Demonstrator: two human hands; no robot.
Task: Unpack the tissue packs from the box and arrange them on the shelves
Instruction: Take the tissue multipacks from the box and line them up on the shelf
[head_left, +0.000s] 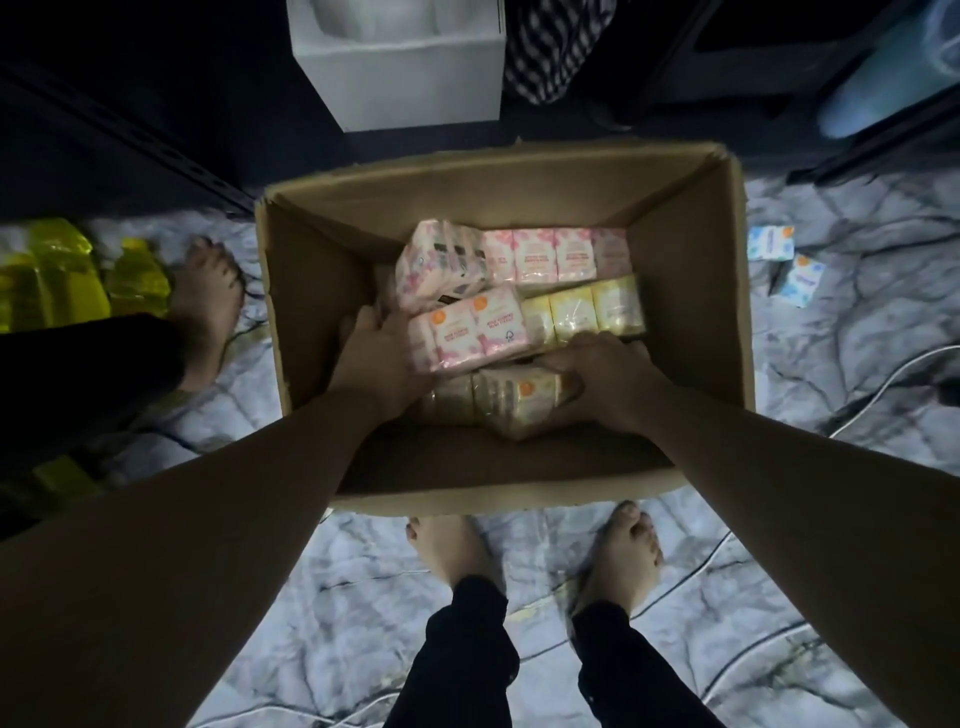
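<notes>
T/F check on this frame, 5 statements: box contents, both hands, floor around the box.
1. Both hands are inside the cardboard box. True: the left hand and the right hand both reach in.
2. The box holds only pink packs. False: there are pink packs and yellow packs.
3. The right hand grips a pale pack at the near side of the box. True.
4. The left hand is up at the white bin. False: it rests against a pink pack in the box.
5. Small blue and white packs lie on the floor to the right of the box. True.
</notes>
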